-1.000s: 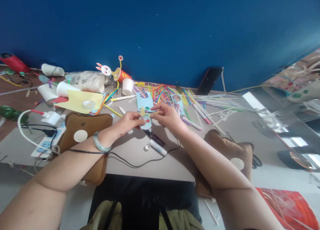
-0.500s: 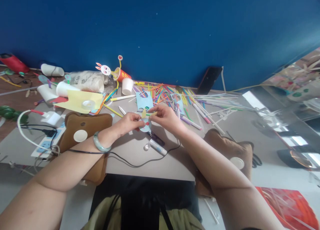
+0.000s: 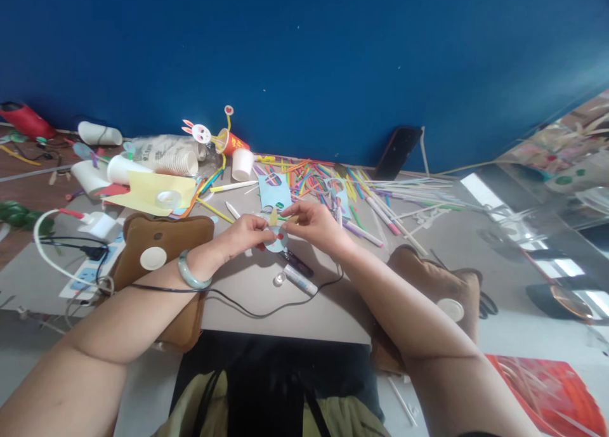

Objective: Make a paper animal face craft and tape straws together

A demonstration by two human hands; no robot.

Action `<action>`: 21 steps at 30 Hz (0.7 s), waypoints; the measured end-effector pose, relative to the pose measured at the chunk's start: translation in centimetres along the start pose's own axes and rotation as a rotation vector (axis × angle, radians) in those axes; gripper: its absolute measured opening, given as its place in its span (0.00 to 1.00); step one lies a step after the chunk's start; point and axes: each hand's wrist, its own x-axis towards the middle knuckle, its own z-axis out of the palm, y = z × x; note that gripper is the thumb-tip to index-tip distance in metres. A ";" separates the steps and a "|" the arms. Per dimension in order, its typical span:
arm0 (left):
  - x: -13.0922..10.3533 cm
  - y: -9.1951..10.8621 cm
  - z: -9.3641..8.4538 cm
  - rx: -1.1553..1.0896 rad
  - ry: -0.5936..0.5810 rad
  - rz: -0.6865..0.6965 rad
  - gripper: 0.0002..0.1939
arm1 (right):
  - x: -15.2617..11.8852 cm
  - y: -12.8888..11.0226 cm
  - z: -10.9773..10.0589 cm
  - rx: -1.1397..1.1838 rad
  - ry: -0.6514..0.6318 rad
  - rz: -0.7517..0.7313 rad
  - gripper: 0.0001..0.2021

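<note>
Between finger and thumb, my left hand [image 3: 250, 231] pinches a small light blue paper disc [image 3: 275, 244] with red marks on it. A pointed yellow paper piece [image 3: 273, 217] sticks up from the disc's top edge. My right hand [image 3: 314, 225] is closed at the disc's upper right, its fingertips pinching a second yellow paper piece [image 3: 293, 219] that they partly cover. Just below the hands, a glue stick [image 3: 299, 279] lies on the table beside its clear cap [image 3: 279, 278] and a dark pen-like object [image 3: 299, 263].
Cut blue paper [image 3: 275, 191], loose coloured sticks [image 3: 309, 177] and markers [image 3: 380, 212] lie beyond my hands. White paper cups [image 3: 242, 164] and yellow paper [image 3: 162, 191] are to the left. A black cable [image 3: 257, 314] crosses the front. Brown cushions [image 3: 164, 247] flank my arms; a phone [image 3: 398, 153] leans on the wall.
My right hand's fingertips have shifted slightly left, closer to the disc's top edge. My left hand keeps hold of the disc in nearly the same place.
</note>
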 end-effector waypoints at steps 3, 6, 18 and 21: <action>0.0 -0.1 0.0 0.023 -0.002 0.010 0.10 | 0.0 0.2 0.0 0.007 -0.001 -0.009 0.13; 0.0 -0.1 -0.1 0.025 -0.006 0.031 0.11 | 0.1 0.5 0.0 0.002 0.008 -0.020 0.15; -0.1 0.5 -0.2 -0.192 -0.060 0.039 0.15 | 0.4 0.9 -0.5 0.090 0.031 -0.032 0.23; -0.2 0.6 -0.2 -0.190 -0.059 0.064 0.14 | 0.4 0.9 -0.4 0.124 -0.001 -0.027 0.25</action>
